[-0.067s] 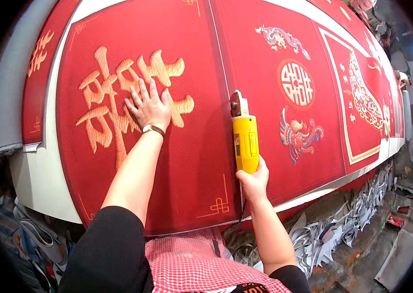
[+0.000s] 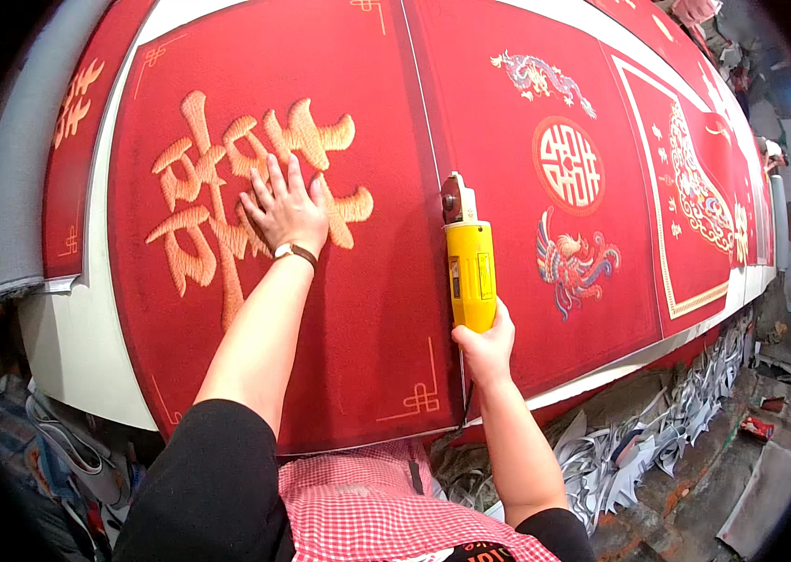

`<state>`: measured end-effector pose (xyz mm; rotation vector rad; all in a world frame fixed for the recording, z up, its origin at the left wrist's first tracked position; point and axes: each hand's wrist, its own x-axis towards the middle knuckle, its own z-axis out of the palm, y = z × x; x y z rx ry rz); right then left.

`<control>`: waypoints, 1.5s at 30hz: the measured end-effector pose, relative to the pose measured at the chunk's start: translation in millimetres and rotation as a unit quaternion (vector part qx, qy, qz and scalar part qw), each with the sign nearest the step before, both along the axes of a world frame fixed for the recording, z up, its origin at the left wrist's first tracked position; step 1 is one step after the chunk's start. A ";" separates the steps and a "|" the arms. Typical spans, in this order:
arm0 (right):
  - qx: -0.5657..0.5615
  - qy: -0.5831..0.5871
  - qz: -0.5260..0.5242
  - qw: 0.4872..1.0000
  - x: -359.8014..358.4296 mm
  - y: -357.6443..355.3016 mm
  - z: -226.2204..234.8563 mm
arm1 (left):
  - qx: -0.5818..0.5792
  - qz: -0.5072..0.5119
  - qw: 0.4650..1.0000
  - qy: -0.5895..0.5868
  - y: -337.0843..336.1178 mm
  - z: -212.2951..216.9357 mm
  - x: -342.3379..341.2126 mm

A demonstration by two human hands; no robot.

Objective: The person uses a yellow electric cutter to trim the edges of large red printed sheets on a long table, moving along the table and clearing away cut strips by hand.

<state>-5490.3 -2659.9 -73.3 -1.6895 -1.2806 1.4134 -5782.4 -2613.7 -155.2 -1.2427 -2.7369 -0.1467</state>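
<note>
The left hand (image 2: 285, 211) lies flat, fingers spread, on plush red fabric (image 2: 358, 309) with raised gold embroidery (it grips nothing). The right hand (image 2: 484, 347) has its fingers wrapped round a boxy yellow cutter (image 2: 469, 264), standing on the fabric's seam across the table (image 2: 77, 351).

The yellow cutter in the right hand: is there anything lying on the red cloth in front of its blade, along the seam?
Nothing visible. The yellow cutter in the right hand points up the seam, which runs bare across the red cloth. The left hand lies flat beside it, apart from the line.
</note>
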 end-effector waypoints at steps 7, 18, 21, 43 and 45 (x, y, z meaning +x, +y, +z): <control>0.049 0.022 0.009 0.999 -30.8 53.9 -13.6 | -0.011 0.004 1.000 -0.016 0.3 3.3 1.5; 0.021 0.043 0.016 0.999 -80.8 140.3 -25.7 | 0.006 0.001 1.000 -0.030 1.9 8.6 2.7; 0.034 0.052 0.018 0.998 -95.5 164.5 -31.0 | 0.008 -0.002 0.999 -0.037 2.0 8.8 2.9; 0.058 0.039 0.031 0.997 -206.9 352.6 -51.2 | 0.014 -0.001 0.998 -0.055 6.7 21.1 1.1; 0.074 0.012 0.038 0.996 -217.3 373.2 -57.9 | 0.008 0.001 0.998 -0.066 6.8 21.0 1.2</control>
